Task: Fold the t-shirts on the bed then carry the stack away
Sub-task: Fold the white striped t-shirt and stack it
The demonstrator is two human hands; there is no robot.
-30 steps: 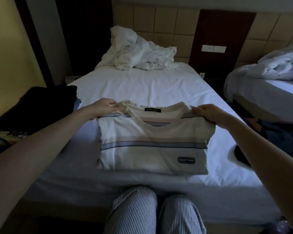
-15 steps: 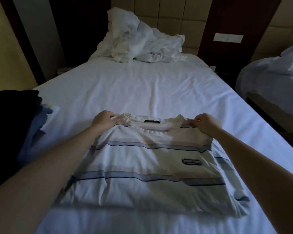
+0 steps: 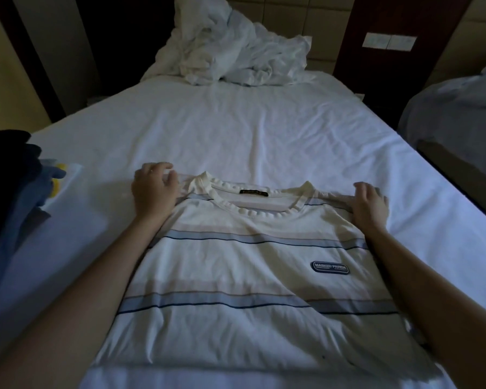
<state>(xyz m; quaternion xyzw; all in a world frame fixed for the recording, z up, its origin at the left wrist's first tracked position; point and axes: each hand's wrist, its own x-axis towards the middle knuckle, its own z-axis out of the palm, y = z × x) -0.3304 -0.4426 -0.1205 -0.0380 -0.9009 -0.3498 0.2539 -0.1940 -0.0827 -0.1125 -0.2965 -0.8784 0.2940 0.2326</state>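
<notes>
A cream t-shirt with pale blue stripes and a small dark chest badge lies flat, front up, on the white bed sheet, its collar pointing away from me. My left hand hovers at the shirt's left shoulder with its fingers spread and nothing in them. Over on the other shoulder, my right hand has its fingers curled over the seam, holding the fabric edge. Both forearms run along the shirt's sides, hiding the sleeves.
A pile of dark and blue clothes sits at the bed's left edge. Crumpled white bedding lies at the head end. A second bed stands to the right across a narrow dark gap.
The shirt has gone from hanging by its shoulders to lying spread flat on the bed. I have leaned in closer. My left hand has let go of the shoulder.
</notes>
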